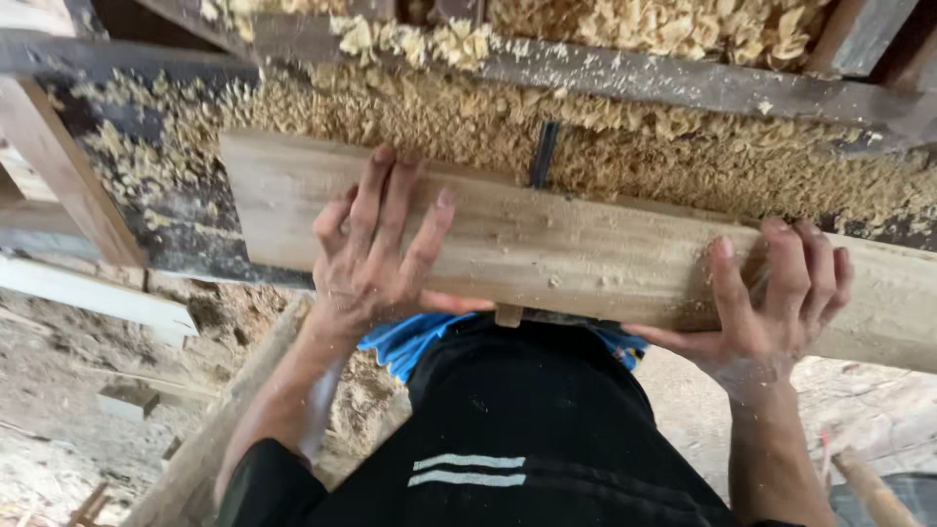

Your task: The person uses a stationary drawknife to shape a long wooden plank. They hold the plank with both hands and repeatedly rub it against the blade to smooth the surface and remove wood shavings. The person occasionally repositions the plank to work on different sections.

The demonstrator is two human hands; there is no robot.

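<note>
Wood shavings (547, 127) are heaped thickly across a rough, dark tabletop (195, 224) in what looks like an open carpentry shed, seen from the head camera looking straight down. Beyond the heap, more shavings are piled between weathered beams (683, 83). Below the tabletop's near edge, a dirt floor (59, 390) is littered with offcuts and dust.

A pale wooden plank (547, 244) is laid lengthwise along the near edge of the tabletop, running from left of centre out past the right edge of the view. The left hand (366, 259) is pressed on top of the plank, fingers spread wide and flat, with the thumb tucked under the near edge. The right hand (771, 303) is wrapped over the plank further along, fingers curled over its top face and thumb upright against the near face; its grip is closed on the plank. A narrow dark slot (543, 154) is seen in the tabletop just behind the plank, between the two hands; whether a blade sits in it cannot be told. The person's dark clothing (527, 429) is pressed close to the plank's near edge.

Several risks can be judged. Fingertips of the left hand lie near the slot, so a slip forward could bring them against whatever is housed there. Loose shavings under the plank could let it skid. Splinters from the rough edge could be driven into bare skin.
</note>
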